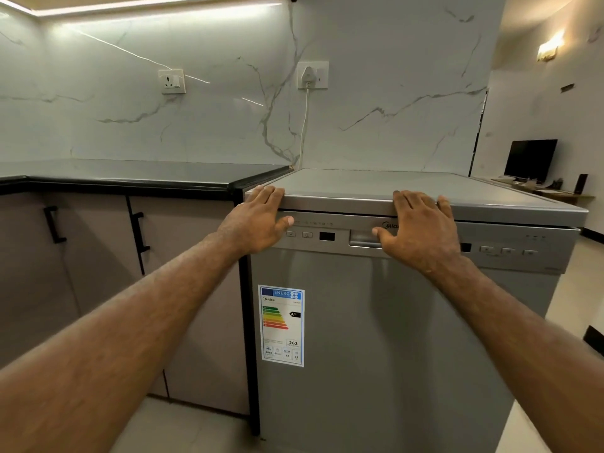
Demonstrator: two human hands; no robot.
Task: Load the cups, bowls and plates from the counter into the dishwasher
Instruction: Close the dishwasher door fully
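The left grip (258, 220) and right grip (421, 223) lie flat-fingered, holding nothing, atop the shut silver steel dishwasher (376, 322) beside the glossy black desk (130, 176). Best hook fingers into its recessed door handle (362, 238) and lower gently.

A strip light (147, 6) overhead threw bright white light down the marble wall (376, 109), leaving thin glare streaks there and a dull sheen on the dark worktop (130, 178). A warm wall lamp (550, 49) glowed in the room beyond. Soft vertical shadows lay on the dishwasher (376, 338) door. Straight lines bowed toward the view's edges, and fine detail was slightly soft.
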